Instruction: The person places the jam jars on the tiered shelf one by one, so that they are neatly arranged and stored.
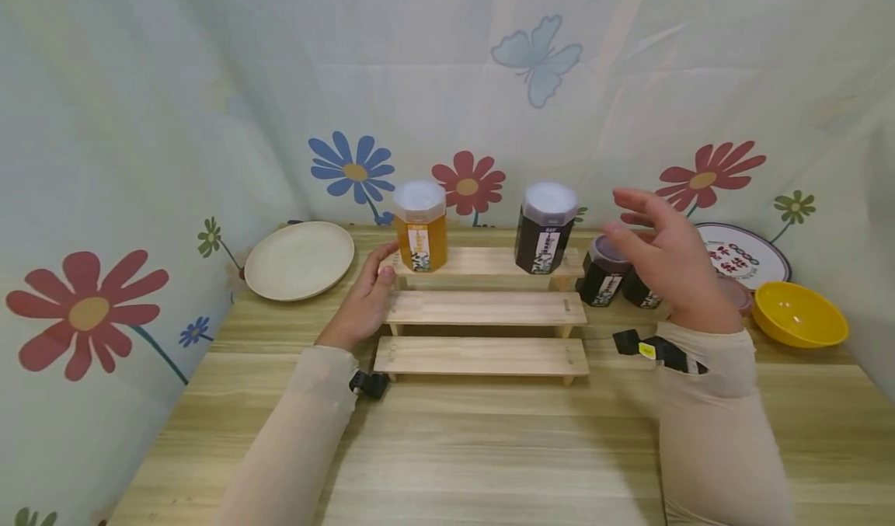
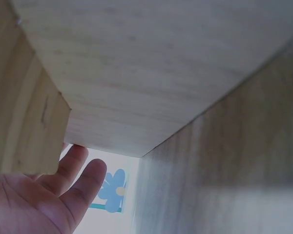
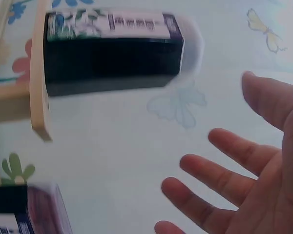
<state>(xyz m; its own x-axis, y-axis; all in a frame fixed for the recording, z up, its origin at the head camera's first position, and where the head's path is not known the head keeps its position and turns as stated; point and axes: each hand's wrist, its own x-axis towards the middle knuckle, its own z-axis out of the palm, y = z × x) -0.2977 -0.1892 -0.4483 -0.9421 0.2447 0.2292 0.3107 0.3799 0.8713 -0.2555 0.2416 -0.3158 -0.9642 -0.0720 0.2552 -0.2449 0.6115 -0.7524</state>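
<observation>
A three-tier wooden rack (image 1: 482, 308) stands on the table. My left hand (image 1: 367, 301) holds the left end of its top tier; in the left wrist view, fingers (image 2: 83, 183) show beneath a wooden board. On the top tier, a jar of amber contents (image 1: 430, 235) stands at the left and a dark jar (image 1: 545, 235) at the right, both upright with pale lids. My right hand (image 1: 671, 258) hangs in the air right of the dark jar, fingers spread, holding nothing. Below it, two more dark jars (image 1: 603, 277) stand beside the rack, one partly hidden by the hand.
A cream plate (image 1: 301, 262) leans at the back left. At the right are a white plate with red characters (image 1: 758, 258) and a yellow bowl (image 1: 800, 315). A flowered curtain (image 1: 419, 83) hangs behind the wood-grained table (image 1: 489, 456).
</observation>
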